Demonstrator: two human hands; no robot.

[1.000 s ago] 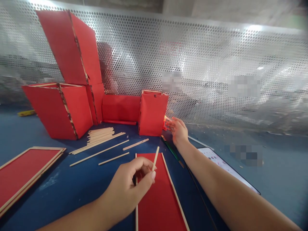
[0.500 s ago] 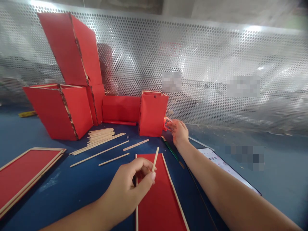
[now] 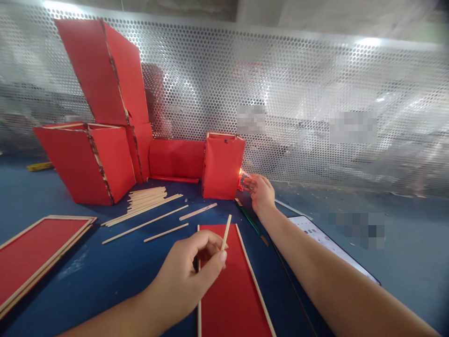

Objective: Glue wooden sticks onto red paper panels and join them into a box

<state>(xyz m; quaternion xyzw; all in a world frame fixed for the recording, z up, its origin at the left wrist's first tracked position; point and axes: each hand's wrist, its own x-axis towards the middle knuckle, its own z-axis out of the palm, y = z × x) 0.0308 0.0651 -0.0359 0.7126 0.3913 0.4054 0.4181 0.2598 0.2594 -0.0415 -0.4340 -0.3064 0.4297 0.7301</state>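
My left hand (image 3: 198,262) pinches a short wooden stick (image 3: 227,231) between thumb and fingers, its tip pointing up. Below it lies a red panel (image 3: 233,290) edged with wooden sticks. My right hand (image 3: 262,192) is stretched forward beside a small red box (image 3: 223,166). Its fingers are closed on a thin pale stick (image 3: 246,173), whose far end meets a small flame (image 3: 240,172). Under the flame is a small bright red-orange object (image 3: 240,183), partly hidden by the box and fingers; I cannot make out its kind.
Loose wooden sticks (image 3: 147,201) lie mid-table. Large red boxes (image 3: 105,75) stand at the back left, with a framed red panel (image 3: 42,248) in front. A green-handled tool (image 3: 249,217) and a lit tablet (image 3: 333,248) lie right. Perforated metal sheet (image 3: 298,93) closes the back.
The flame by my right fingers looks brighter and larger. Both hands have hardly moved, and the left still holds its wooden stick.
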